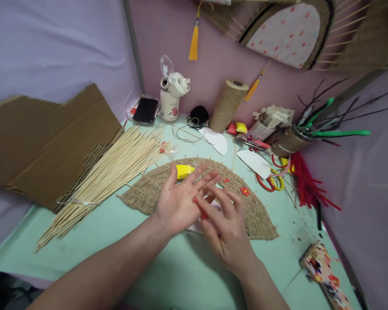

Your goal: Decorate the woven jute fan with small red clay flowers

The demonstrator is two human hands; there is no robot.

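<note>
My left hand (181,200) is held palm up with its fingers stretched out. My right hand (224,219) reaches across to it, thumb and fingers closed around a small piece of red clay (204,215). A tiny red bit (194,199) shows where the right fingertips meet the left palm. Below both hands lies a fan-shaped woven twine panel (261,219). On its right side sit a red clay flower (245,191) with a yellow centre and some smaller red pieces (226,180). A yellow clay packet (185,171) rests on the panel just behind my left hand.
Thin bamboo sticks (116,172) lie bundled at left beside folded cardboard (51,142). Behind stand a white bottle (170,103), a twine roll (229,105) and a tool holder (291,141). Scissors (267,183) lie at right; a stained glue gun (323,271) is front right.
</note>
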